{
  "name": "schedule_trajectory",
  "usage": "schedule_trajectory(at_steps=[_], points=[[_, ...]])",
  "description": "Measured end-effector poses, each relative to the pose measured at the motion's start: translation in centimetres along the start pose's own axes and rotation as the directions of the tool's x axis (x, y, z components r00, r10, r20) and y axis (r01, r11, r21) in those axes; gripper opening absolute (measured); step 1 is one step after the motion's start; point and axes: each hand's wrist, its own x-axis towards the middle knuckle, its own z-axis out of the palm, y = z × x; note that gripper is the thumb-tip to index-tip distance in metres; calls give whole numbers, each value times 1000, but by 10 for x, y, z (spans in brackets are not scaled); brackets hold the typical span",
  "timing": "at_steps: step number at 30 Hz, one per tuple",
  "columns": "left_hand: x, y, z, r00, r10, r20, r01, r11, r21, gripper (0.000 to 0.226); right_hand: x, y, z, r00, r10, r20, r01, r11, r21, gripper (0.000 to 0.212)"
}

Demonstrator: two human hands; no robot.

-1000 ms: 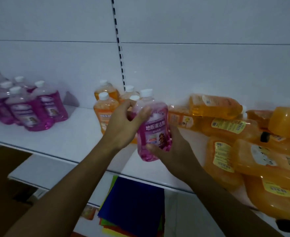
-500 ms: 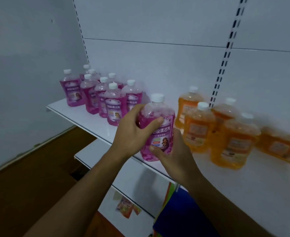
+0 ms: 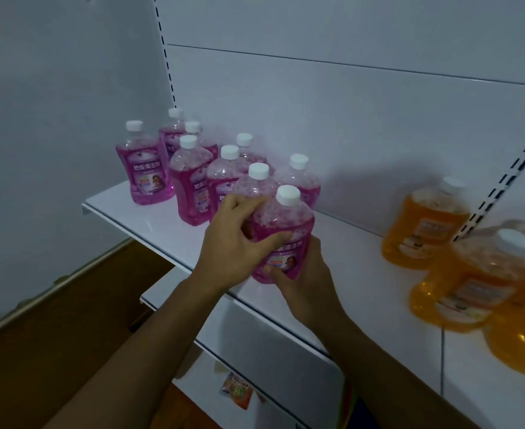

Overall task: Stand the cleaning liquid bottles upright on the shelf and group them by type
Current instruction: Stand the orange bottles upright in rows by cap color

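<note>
The far-left pink bottle [image 3: 144, 168] at about ten o'clock bore white characters, 地板清洁剂, on its purple label. The held pink bottle [image 3: 281, 239] showed 板清洁剂, its first character hidden by a thumb. The orange bottles' [image 3: 422, 227] labels were too blurred to read.

A shop: white slotted shelving [image 3: 162, 230]; rows of identical pink bottles [image 3: 190, 184]; orange bottles [image 3: 422, 233] alongside.

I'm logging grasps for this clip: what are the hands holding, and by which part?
Both hold one pink bottle: the left hand wraps its upper body, and the right hand grips its lower body.
</note>
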Motion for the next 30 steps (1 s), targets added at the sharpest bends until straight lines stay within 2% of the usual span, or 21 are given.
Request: schedule_trajectory(at_steps=[6, 9, 12, 15, 19, 22, 30], points=[[8, -5, 3, 997, -35, -67, 33, 999, -26, 73, 17, 9, 4, 999, -14, 37, 15, 999, -29, 79], [6, -2, 8, 984, -45, -173, 44, 999, -14, 64, 24, 10, 5, 1000, -4, 21, 5, 998, -69, 76], [-2, 4, 13, 962, 44, -270, -22, 996, 82, 47, 26, 5, 3, 999, 31, 28, -28, 994, -109, 70], [-13, 15, 23, 966, 187, -180, -173, 981, 90, 31, 15, 3, -8, 999, 19, 40, -9, 971, -240, 58], [-22, 48, 52, 978, 209, -2, -208, 975, 75, 42, -14, -2, -40, 998, -36, 59, 62, 853, -518, 52], [-30, 80, 76, 942, 308, 135, -306, 952, -36, 45, -46, -12, -73, 995, -103, 4, 84, 796, -599, 58], [-86, 196, 157, 852, 472, 226, -423, 876, -234, 41, -156, -35, -200, 966, -223, -132, 50, 661, -749, 60]])
